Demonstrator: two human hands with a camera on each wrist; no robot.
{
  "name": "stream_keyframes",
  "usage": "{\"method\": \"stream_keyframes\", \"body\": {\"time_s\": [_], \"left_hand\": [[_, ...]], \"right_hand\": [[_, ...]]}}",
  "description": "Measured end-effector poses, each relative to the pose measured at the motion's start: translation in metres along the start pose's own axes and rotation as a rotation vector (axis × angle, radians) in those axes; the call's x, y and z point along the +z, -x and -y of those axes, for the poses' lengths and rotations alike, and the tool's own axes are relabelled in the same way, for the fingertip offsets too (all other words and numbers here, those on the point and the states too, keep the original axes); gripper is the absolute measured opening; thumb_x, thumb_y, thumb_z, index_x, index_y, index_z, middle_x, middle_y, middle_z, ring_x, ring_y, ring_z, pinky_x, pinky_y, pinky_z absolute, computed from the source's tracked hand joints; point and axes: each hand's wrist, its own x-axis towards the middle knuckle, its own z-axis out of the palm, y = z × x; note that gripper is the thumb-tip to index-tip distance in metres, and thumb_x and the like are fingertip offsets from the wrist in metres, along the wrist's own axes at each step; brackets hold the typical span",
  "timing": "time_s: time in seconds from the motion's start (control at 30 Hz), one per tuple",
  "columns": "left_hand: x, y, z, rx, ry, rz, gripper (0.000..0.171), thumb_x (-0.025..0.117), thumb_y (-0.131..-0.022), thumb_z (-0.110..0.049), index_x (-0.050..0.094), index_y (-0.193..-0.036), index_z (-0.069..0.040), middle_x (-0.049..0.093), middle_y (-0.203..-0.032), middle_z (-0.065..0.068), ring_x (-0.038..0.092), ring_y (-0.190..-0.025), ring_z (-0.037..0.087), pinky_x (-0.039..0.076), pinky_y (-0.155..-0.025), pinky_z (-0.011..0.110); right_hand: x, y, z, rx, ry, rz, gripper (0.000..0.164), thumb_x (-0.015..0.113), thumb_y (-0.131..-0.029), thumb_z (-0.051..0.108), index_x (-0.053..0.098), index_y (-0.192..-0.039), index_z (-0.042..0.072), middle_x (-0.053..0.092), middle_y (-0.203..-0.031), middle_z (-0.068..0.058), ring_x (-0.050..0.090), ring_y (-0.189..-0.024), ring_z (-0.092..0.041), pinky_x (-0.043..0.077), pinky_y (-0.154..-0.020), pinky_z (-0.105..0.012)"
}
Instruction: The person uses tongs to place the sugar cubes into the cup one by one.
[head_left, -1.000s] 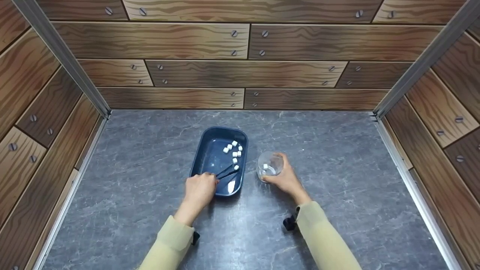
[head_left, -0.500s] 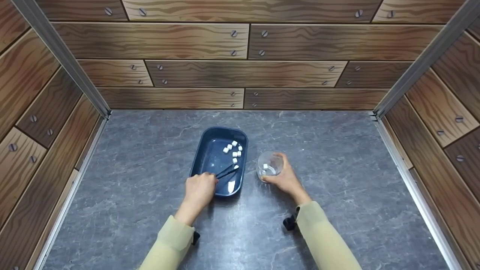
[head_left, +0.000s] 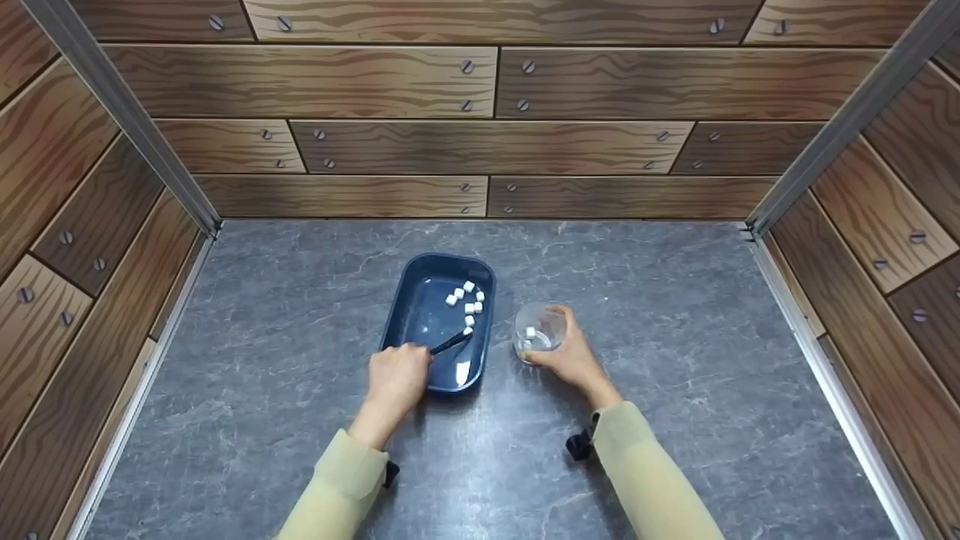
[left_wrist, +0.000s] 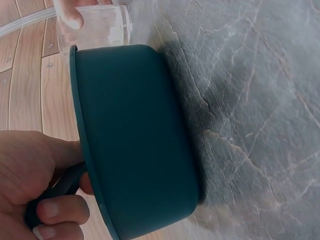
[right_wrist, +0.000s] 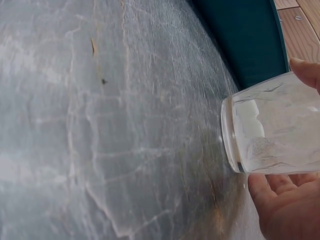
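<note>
Along the back and side edges of the grey tabletop (head_left: 300, 300), seeing plank-patterned panels (head_left: 480, 142). Nearer its middle, seeing a deep blue tray (head_left: 427, 307) just left of a clear cup (head_left: 534, 319). Holding the cup with the right hand (head_left: 574, 360); gripping dark tweezers (head_left: 448, 343) with the left hand (head_left: 399, 377), keeping narrow tips at a white cube (head_left: 468, 331) by the tray's right edge. Seeing more small, blocky cubes (head_left: 469, 308) farther along there. Losing the tips behind the tray's wall in the left wrist view; not making out the number of cubes in the cup.
</note>
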Motion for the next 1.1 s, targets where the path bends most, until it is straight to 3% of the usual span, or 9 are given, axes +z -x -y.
{"method": "stream_keyframes", "body": {"time_s": [0.37,0.67,1.1], "left_hand": [[-0.004,0.003,0.002,-0.007,0.007,-0.022,0.024,0.076,-0.084,-0.028,0.073,-0.069,-0.009,0.065,-0.061,0.007,0.062,-0.050,0.033,0.045,-0.041,0.047],[-0.014,0.005,0.003,-0.013,0.017,-0.034,0.023,0.074,-0.086,-0.026,0.070,-0.071,-0.010,0.065,-0.063,0.005,0.061,-0.050,0.032,0.045,-0.041,0.047],[-0.032,0.008,0.002,0.005,0.028,-0.125,0.023,0.073,-0.087,-0.025,0.067,-0.073,-0.008,0.062,-0.064,0.005,0.059,-0.049,0.034,0.044,-0.040,0.047]], "right_hand": [[0.000,0.000,0.001,0.013,-0.017,-0.001,0.092,0.091,-0.062,0.008,0.039,-0.139,0.007,0.056,-0.130,-0.021,0.053,-0.120,-0.034,0.035,-0.105,-0.045],[-0.001,0.003,0.006,-0.002,-0.009,-0.001,0.091,0.091,-0.062,0.007,0.040,-0.138,0.006,0.056,-0.131,-0.022,0.053,-0.120,-0.035,0.035,-0.106,-0.046],[-0.001,0.000,0.002,0.017,0.019,-0.005,0.093,0.092,-0.061,0.013,0.040,-0.138,0.010,0.055,-0.131,-0.021,0.052,-0.121,-0.036,0.035,-0.104,-0.049]]}}
